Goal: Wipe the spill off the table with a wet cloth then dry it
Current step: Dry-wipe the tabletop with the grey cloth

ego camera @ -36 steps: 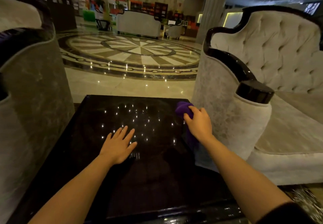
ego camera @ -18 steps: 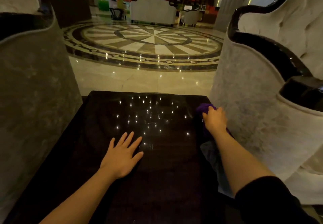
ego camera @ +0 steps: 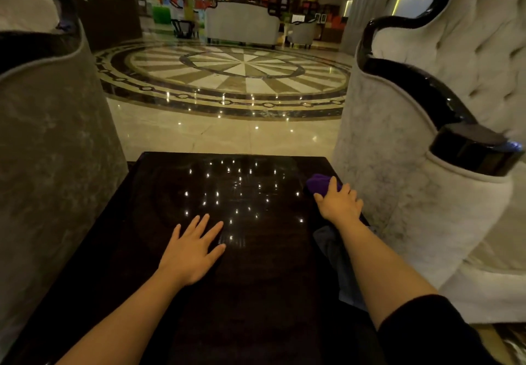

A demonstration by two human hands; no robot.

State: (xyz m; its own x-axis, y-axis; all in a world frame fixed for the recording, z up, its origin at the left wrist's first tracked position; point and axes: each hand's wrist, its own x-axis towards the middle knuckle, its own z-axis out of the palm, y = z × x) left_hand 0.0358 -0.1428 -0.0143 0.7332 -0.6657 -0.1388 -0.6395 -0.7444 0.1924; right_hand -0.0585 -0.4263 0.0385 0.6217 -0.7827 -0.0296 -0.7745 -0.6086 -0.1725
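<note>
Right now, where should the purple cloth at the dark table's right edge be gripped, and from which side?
Probably grip the bunched far end of the purple cloth, coming from above and the table's middle. That lump sticks up clear of the right hand covering the rest, while the pale upholstered armchair crowds the right edge of the glossy dark table.

Dim, warm light; the glossy dark table mirrors small ceiling lights as white pinpoints, and the marble floor glares likewise. Wide-angle distortion bends the armchairs at both edges; far furniture looks soft and slightly blurred
</note>
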